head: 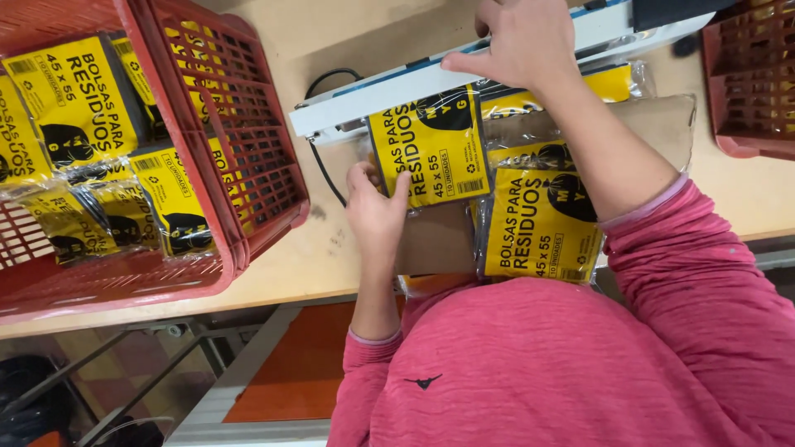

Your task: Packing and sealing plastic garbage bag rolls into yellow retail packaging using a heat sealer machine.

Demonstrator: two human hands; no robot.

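The left hand (374,211) steadies a yellow packet (431,147) under the sealer bar (414,87); the right hand (520,41) presses that bar down, fingers spread.

Bright even light, sharp focus, glare on plastic wrappers (108,199).

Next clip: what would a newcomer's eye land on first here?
Bright yellow-and-black plastic packets: one at centre, steadied by the left hand under a white sealing bar that the right hand presses. More fill the red plastic crate at left; the pink sleeves dominate the foreground.
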